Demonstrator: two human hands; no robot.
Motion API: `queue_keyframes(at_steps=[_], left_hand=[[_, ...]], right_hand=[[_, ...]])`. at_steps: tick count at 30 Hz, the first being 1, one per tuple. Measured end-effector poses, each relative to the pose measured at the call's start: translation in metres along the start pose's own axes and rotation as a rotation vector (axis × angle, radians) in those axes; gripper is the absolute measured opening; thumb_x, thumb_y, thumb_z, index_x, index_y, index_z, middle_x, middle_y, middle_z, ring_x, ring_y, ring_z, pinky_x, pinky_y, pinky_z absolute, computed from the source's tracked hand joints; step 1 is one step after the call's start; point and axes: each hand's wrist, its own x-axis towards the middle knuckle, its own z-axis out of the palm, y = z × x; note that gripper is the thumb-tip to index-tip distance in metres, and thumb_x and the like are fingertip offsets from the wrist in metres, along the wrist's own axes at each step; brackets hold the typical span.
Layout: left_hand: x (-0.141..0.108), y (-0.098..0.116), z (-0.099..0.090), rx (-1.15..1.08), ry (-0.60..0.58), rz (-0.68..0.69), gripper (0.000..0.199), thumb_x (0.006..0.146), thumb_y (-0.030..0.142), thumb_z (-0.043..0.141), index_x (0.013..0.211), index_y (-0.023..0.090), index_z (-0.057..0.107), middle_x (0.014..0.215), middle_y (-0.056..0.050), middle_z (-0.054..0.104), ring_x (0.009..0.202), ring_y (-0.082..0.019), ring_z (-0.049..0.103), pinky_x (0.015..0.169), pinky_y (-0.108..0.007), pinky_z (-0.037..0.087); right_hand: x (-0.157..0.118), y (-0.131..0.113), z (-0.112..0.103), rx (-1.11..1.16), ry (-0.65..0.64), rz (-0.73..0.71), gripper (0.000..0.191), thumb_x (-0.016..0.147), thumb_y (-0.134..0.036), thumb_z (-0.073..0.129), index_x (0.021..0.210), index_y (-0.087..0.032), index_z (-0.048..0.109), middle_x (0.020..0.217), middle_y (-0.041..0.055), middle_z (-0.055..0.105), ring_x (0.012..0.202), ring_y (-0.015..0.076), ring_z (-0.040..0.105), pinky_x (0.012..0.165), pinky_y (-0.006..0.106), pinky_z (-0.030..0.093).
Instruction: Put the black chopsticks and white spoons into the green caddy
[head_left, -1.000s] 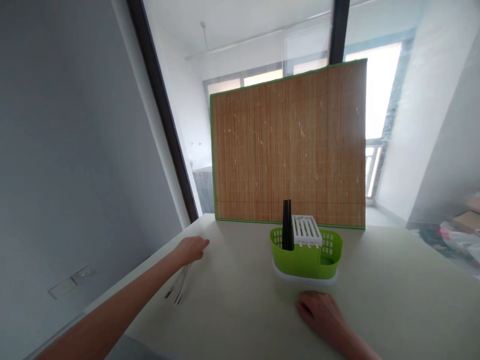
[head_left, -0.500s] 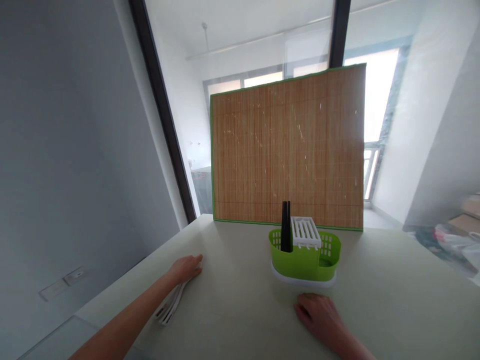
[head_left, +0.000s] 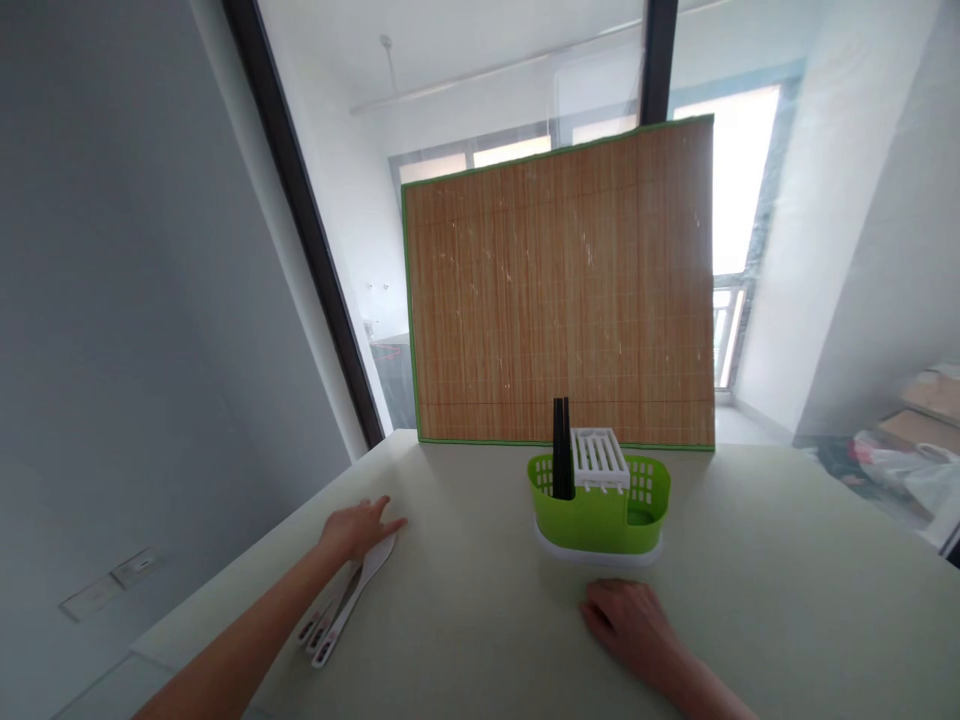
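From my end of the feed, I have the left hand (head_left: 358, 530) opened out, its fingers spread and not closed around anything, low over the far ends of the white utensils (head_left: 370, 570). Whether a fingertip touches one of them, I can't tell. They lie on the pale table (head_left: 465, 620) beneath that hand and just to the right of its forearm, fanned a little, with three handles pointing back toward me and a broad, flat white end showing beside the fingers. Each handle carries a dark printed patch near its tip, too small for me to read; I can make out no brand or other lettering. My right hand (head_left: 626, 615) rests on the table with its fingers curled into a loose fist, and I see nothing in it. Just beyond that hand is the green basket (head_left: 600, 525) on its white base (head_left: 596, 556), well to the right of the left hand. Black chopsticks (head_left: 561, 450) stand upright in its left compartment, and a white slotted rack (head_left: 600, 460) with small hooks sits over its middle. Farther out from both hands, behind the basket, a green-edged bamboo mat (head_left: 562, 300) stands upright at the table's far edge. Far right of the right hand, I see a plastic bag (head_left: 900, 475) beyond the table.
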Motion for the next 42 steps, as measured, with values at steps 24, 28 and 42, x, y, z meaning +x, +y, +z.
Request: queue_keyframes(at_steps=[24, 28, 42], left_hand=[[0.044, 0.298, -0.1, -1.285, 0.123, 0.44, 0.042, 0.082, 0.049, 0.049, 0.088, 0.01, 0.063, 0.087, -0.014, 0.067, 0.078, -0.021, 0.062, 0.07, -0.032, 0.047], [0.039, 0.288, -0.086, -1.29, 0.266, 0.351, 0.04, 0.083, 0.05, 0.045, 0.085, 0.013, 0.061, 0.091, -0.016, 0.065, 0.088, -0.025, 0.061, 0.076, -0.035, 0.044], [0.027, 0.28, -0.08, -1.352, 0.217, 0.342, 0.053, 0.073, 0.066, 0.048, 0.061, 0.015, 0.059, 0.066, -0.012, 0.064, 0.072, -0.024, 0.063, 0.068, -0.036, 0.047]], right_hand=[[0.003, -0.001, 0.002, 0.027, 0.077, -0.002, 0.016, 0.082, -0.02, 0.05, 0.066, -0.019, 0.053, 0.068, -0.0018, 0.064, 0.057, 0.0103, 0.052, 0.053, 0.029, 0.016], [0.004, -0.001, -0.001, 0.036, 0.059, -0.005, 0.017, 0.082, -0.022, 0.049, 0.066, -0.019, 0.053, 0.069, -0.0015, 0.064, 0.059, 0.0109, 0.052, 0.054, 0.029, 0.017], [0.004, 0.0, -0.003, 0.041, 0.036, -0.001, 0.017, 0.082, -0.02, 0.049, 0.066, -0.019, 0.055, 0.067, -0.0017, 0.064, 0.058, 0.0109, 0.053, 0.053, 0.029, 0.016]])
